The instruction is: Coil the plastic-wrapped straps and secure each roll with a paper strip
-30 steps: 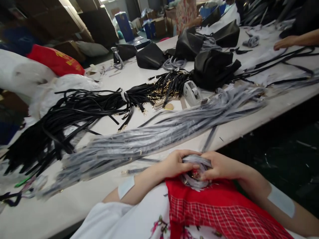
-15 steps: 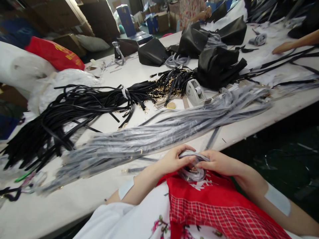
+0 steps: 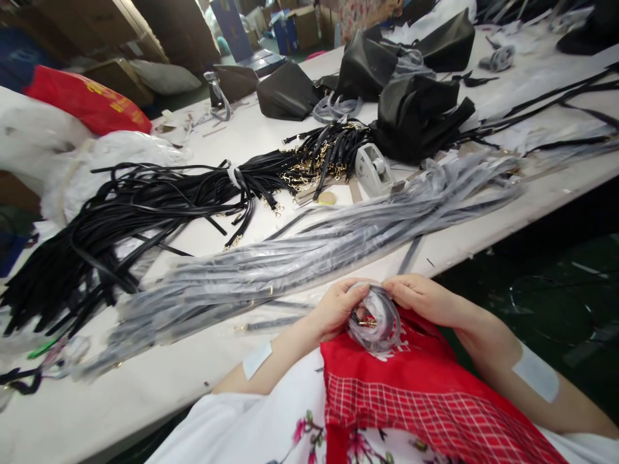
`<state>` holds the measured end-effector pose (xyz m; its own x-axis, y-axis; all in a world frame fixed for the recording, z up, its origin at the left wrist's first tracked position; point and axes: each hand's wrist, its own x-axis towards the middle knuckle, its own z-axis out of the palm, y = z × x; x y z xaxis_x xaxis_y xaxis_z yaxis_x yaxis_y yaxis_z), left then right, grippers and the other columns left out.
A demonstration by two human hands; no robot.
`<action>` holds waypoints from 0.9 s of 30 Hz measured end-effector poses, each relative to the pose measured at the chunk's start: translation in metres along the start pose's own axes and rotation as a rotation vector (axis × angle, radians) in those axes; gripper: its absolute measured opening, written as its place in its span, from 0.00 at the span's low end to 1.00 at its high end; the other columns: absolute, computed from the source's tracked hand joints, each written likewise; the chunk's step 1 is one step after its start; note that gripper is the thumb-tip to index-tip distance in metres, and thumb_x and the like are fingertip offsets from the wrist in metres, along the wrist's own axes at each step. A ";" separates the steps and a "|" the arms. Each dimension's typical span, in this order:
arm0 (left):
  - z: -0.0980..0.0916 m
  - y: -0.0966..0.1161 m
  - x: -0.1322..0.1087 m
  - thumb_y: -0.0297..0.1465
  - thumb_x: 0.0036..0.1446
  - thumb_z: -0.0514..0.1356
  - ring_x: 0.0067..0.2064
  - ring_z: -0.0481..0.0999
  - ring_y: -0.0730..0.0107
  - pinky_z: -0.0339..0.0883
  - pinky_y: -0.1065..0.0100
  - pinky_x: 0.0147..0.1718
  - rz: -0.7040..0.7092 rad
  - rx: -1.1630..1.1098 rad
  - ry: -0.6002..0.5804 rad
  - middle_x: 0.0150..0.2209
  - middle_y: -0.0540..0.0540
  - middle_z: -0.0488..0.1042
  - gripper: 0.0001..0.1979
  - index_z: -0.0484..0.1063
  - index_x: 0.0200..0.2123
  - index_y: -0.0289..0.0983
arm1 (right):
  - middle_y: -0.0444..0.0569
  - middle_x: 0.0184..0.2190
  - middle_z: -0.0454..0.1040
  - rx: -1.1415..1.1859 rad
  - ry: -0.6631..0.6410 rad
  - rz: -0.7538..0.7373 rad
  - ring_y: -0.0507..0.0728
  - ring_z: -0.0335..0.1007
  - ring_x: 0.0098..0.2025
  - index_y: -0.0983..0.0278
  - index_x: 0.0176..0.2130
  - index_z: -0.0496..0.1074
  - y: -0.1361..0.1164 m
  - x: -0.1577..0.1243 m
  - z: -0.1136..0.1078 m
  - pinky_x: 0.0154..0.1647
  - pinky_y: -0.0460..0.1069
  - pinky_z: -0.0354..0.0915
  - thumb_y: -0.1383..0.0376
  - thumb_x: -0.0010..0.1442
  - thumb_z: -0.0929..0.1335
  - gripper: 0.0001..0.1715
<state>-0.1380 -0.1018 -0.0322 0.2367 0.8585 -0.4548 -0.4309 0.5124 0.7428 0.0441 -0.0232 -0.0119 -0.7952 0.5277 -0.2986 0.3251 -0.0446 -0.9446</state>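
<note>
A coiled strap in clear plastic wrap, with a gold clasp showing inside the coil, is held just above the red apron. My left hand grips the coil's left side, thumb over its upper edge. On the upper right, my right hand pinches the coil's rim with its fingers pressed together. Beyond my hands lies a long bundle of plastic-wrapped straps. One separate wrapped strap rests on the table left of my left hand.
Behind the wrapped bundle lie black straps with gold clasps. A grey tape dispenser and a yellow round item stand near them. Black bags sit farther back. The white table's front edge runs past my right side.
The coil has turned to face me more, so its gold clasp shows better. My right hand's fingers have closed in at the rim. The co-worker's hand at the right has left view.
</note>
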 end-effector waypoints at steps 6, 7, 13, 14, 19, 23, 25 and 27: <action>0.002 -0.010 0.003 0.50 0.49 0.65 0.20 0.62 0.77 0.56 0.74 0.22 0.143 0.183 0.278 0.18 0.54 0.67 0.29 0.75 0.46 0.33 | 0.47 0.32 0.78 -0.179 -0.091 0.005 0.57 0.72 0.34 0.65 0.34 0.75 0.004 0.005 0.004 0.36 0.47 0.64 0.51 0.64 0.63 0.23; 0.002 -0.008 0.004 0.50 0.50 0.64 0.20 0.63 0.76 0.57 0.73 0.22 0.163 0.216 0.312 0.18 0.54 0.67 0.29 0.75 0.46 0.33 | 0.47 0.32 0.79 -0.219 -0.081 0.021 0.58 0.73 0.34 0.65 0.34 0.76 0.004 0.007 0.006 0.35 0.46 0.64 0.52 0.62 0.65 0.20; -0.003 0.025 -0.001 0.46 0.54 0.62 0.35 0.74 0.67 0.66 0.70 0.36 0.267 0.596 0.077 0.33 0.46 0.78 0.21 0.78 0.41 0.34 | 0.47 0.35 0.81 -0.326 -0.075 0.000 0.60 0.76 0.38 0.64 0.36 0.78 -0.005 0.013 0.011 0.37 0.47 0.65 0.57 0.62 0.66 0.16; -0.004 0.029 -0.003 0.45 0.55 0.61 0.39 0.75 0.66 0.66 0.69 0.40 0.294 0.643 0.038 0.37 0.44 0.79 0.20 0.78 0.40 0.34 | 0.47 0.36 0.82 -0.323 -0.094 -0.005 0.61 0.76 0.38 0.64 0.37 0.78 -0.008 0.014 0.011 0.38 0.47 0.66 0.57 0.62 0.65 0.15; -0.012 0.017 -0.009 0.50 0.57 0.56 0.34 0.75 0.65 0.69 0.68 0.35 0.294 0.512 0.104 0.36 0.40 0.80 0.27 0.79 0.42 0.31 | 0.47 0.38 0.82 -0.262 -0.180 -0.012 0.61 0.76 0.42 0.63 0.39 0.79 -0.021 0.022 0.015 0.43 0.48 0.66 0.61 0.61 0.66 0.13; -0.022 0.002 -0.014 0.45 0.55 0.60 0.34 0.76 0.65 0.68 0.69 0.37 0.307 0.546 0.157 0.33 0.41 0.81 0.21 0.81 0.36 0.32 | 0.45 0.34 0.81 -0.311 -0.220 0.040 0.59 0.74 0.37 0.64 0.39 0.78 -0.015 0.028 0.019 0.35 0.46 0.65 0.61 0.56 0.69 0.13; -0.027 0.000 -0.018 0.42 0.54 0.61 0.34 0.75 0.66 0.67 0.69 0.36 0.303 0.586 0.176 0.33 0.43 0.81 0.18 0.82 0.34 0.33 | 0.44 0.30 0.79 -0.418 -0.208 0.045 0.55 0.72 0.32 0.65 0.38 0.78 -0.012 0.036 0.013 0.30 0.45 0.62 0.59 0.55 0.70 0.13; -0.030 -0.002 -0.022 0.42 0.54 0.61 0.33 0.74 0.67 0.66 0.70 0.35 0.290 0.583 0.205 0.31 0.43 0.80 0.18 0.82 0.34 0.32 | 0.46 0.30 0.78 -0.493 -0.137 -0.016 0.55 0.71 0.31 0.65 0.40 0.77 -0.015 0.051 -0.002 0.31 0.45 0.63 0.57 0.59 0.68 0.16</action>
<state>-0.1683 -0.1222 -0.0385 -0.0117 0.9710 -0.2388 0.1013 0.2388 0.9658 -0.0003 0.0060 -0.0132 -0.8512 0.4076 -0.3308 0.4888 0.3856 -0.7826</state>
